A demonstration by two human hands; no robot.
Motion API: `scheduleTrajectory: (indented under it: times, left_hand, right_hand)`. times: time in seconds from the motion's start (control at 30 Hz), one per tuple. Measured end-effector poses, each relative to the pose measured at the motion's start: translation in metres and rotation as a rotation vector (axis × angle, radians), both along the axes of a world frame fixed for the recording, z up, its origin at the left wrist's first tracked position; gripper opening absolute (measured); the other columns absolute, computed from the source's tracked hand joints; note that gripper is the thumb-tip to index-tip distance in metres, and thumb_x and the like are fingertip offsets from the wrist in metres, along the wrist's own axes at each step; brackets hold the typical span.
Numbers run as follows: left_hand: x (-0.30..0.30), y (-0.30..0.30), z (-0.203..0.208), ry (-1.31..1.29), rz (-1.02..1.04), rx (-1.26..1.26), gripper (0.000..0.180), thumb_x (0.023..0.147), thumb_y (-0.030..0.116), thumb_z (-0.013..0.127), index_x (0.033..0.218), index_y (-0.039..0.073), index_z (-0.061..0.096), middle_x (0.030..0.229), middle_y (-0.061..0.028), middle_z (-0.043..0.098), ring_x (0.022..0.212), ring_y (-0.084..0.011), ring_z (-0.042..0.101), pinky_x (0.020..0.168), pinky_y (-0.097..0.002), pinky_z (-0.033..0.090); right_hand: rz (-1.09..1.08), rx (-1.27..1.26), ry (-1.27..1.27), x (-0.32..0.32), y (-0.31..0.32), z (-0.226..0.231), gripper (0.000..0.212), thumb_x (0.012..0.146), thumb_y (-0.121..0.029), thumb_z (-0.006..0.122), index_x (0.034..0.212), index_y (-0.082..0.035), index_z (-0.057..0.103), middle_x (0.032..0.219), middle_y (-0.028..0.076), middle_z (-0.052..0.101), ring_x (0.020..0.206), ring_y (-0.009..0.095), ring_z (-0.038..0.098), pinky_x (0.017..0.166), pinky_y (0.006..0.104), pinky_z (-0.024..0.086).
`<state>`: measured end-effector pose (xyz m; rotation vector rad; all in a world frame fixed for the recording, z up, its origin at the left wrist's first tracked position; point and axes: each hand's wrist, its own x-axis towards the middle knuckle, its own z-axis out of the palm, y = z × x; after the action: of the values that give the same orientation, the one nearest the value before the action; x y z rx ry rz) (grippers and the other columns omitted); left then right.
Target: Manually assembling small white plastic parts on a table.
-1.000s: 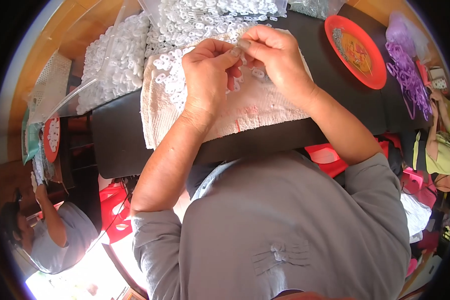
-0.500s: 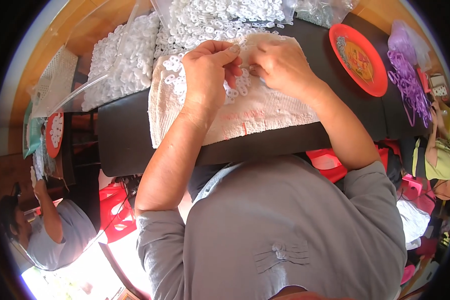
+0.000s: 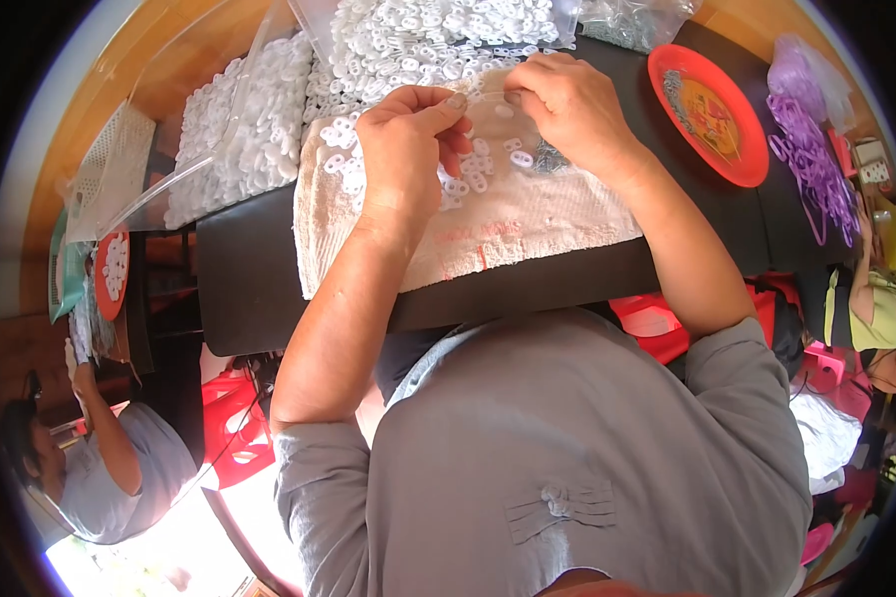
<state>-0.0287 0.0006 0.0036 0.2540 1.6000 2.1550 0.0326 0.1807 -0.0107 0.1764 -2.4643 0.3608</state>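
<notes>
My left hand (image 3: 408, 139) is closed in a pinch above a cream towel (image 3: 558, 224), thumb against forefinger. My right hand (image 3: 577, 109) also pinches, over the towel's far right part. A faint pale line shows between the two fingertips, too thin to name. Small white oval plastic pieces with two holes (image 3: 478, 169) lie in a cluster beside and under my left hand. One such piece (image 3: 521, 158) sits apart, between the hands. Beside it, partly hidden by my right wrist, is a small heap of grey metal bits (image 3: 550, 156).
Heaps of white pieces (image 3: 239, 129) fill clear plastic containers at the far left and back. A red oval plate (image 3: 752, 164) holds grey metal bits on the dark table (image 3: 254, 289). Purple straps (image 3: 816, 169) lie far right. Another person (image 3: 129, 468) works at left; someone's arm shows far right.
My right hand has moved up and slightly right, away from my left. The lone white piece and grey heap beneath it now show.
</notes>
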Motion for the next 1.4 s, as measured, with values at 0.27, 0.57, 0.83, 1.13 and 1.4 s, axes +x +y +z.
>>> scheduleTrajectory:
  times: [0.27,0.57,0.83,1.13,1.4]
  left_hand:
    - [0.0,-0.002,0.0,0.009,-0.014,-0.009,0.007,0.083,0.001,0.064,0.086,-0.005,0.062,0.068,-0.0105,0.063,0.05,-0.0144,0.057,0.04,-0.0251,0.04]
    - [0.002,-0.001,0.0,0.011,-0.036,-0.004,0.006,0.083,0.0,0.065,0.086,-0.005,0.062,0.067,-0.0099,0.063,0.05,-0.0134,0.056,0.041,-0.0248,0.04]
    - [0.006,0.001,0.0,0.079,-0.08,-0.052,0.01,0.084,0.004,0.064,0.088,-0.005,0.063,0.071,-0.0105,0.064,0.054,-0.0133,0.058,0.044,-0.0238,0.042]
    - [0.011,0.001,0.001,0.072,-0.092,-0.036,0.011,0.085,0.005,0.065,0.091,-0.005,0.063,0.074,-0.0122,0.065,0.057,-0.0156,0.06,0.045,-0.0246,0.043]
    - [0.012,0.002,-0.002,0.036,-0.073,0.027,0.01,0.086,0.004,0.065,0.09,-0.004,0.062,0.074,-0.0126,0.065,0.056,-0.0165,0.061,0.044,-0.0254,0.044]
  right_hand:
    - [0.001,0.077,0.024,-0.001,0.0,-0.002,0.004,0.078,-0.007,0.064,0.082,-0.008,0.063,0.079,0.004,0.063,0.081,0.027,0.062,0.073,0.0388,0.049]
    - [-0.022,0.187,-0.051,0.002,-0.003,-0.003,0.005,0.077,-0.01,0.067,0.081,-0.008,0.064,0.081,0.004,0.062,0.084,0.025,0.061,0.075,0.0389,0.048]
    - [0.084,0.113,-0.078,0.002,-0.003,-0.005,0.01,0.08,-0.013,0.07,0.084,-0.006,0.063,0.077,0.003,0.06,0.076,0.021,0.062,0.069,0.0345,0.047]
    - [0.216,-1.127,-0.357,0.015,-0.006,0.03,0.011,0.085,-0.013,0.067,0.085,-0.003,0.064,0.076,0.0,0.062,0.07,0.008,0.054,0.066,0.0231,0.041]
    - [0.175,-1.179,-0.348,0.018,-0.011,0.029,0.011,0.084,-0.014,0.068,0.086,-0.003,0.065,0.076,0.001,0.063,0.07,0.008,0.055,0.067,0.0232,0.042]
